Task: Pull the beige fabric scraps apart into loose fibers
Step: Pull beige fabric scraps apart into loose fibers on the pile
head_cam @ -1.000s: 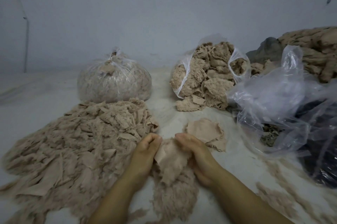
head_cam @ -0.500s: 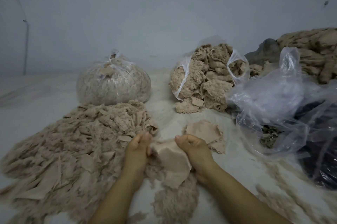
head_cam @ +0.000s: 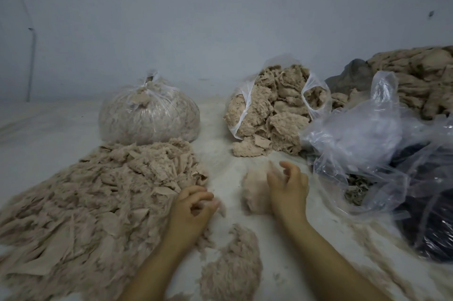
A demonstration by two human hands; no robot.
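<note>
My left hand (head_cam: 192, 207) is curled at the right edge of a wide heap of pulled beige fibers and shreds (head_cam: 98, 200); a small pale shred shows at its fingertips. My right hand (head_cam: 289, 185) hovers with its fingers spread over a blurred beige fabric scrap (head_cam: 253, 194) on the white floor, and I cannot tell whether it touches the scrap. A fluffy patch of loose fibers (head_cam: 232, 266) lies between my forearms.
A tied clear bag of fibers (head_cam: 149, 117) stands behind the heap. An open bag of beige scraps (head_cam: 272, 109) spills onto the floor at centre back. Crumpled clear plastic (head_cam: 362, 134) over dark material lies at right. More beige fabric (head_cam: 421, 75) is heaped at far right.
Both hands were gripping one scrap and pulling it. They have now separated: the left hand has drawn back left with a shred, and the right hand has opened and moved up and to the right.
</note>
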